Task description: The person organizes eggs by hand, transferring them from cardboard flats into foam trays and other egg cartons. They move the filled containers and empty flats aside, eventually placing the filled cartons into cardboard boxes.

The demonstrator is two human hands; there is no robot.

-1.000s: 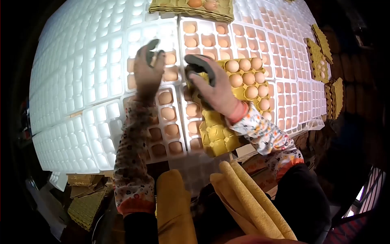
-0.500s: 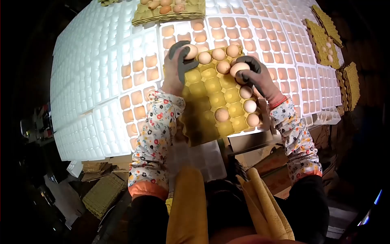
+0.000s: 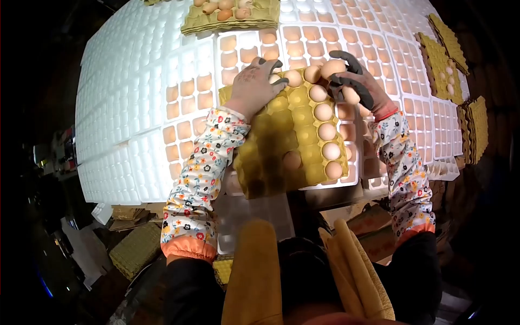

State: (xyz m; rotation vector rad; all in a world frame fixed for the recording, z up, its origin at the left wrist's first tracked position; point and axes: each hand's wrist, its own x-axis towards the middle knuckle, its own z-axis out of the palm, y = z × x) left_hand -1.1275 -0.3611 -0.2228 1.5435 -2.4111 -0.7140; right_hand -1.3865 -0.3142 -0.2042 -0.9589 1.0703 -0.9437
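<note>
A pulp egg tray (image 3: 271, 157) lies tilted in front of me, with eggs along its far row and right column. A single egg (image 3: 292, 160) sits in shadow in its lower part. My left hand (image 3: 254, 85), in a grey-tipped glove, is over the tray's far left corner, its thumb and finger curled around an egg (image 3: 274, 79); what lies under the palm is hidden. Just off the tray's far right corner, my right hand (image 3: 362, 81) holds one egg (image 3: 333, 68) between its fingertips and a second egg (image 3: 351, 95) lower against the fingers.
White plastic trays (image 3: 124, 124) cover the lit surface, many with eggs on the right side. A stack of pulp trays (image 3: 233, 20) with eggs stands at the back. More pulp trays (image 3: 441, 67) lie at the far right. Below left is another pulp tray stack (image 3: 138, 249).
My left hand has moved right and down over the tray's far row. My right hand has moved up and right, now with two eggs. An egg has gone from the second row.
</note>
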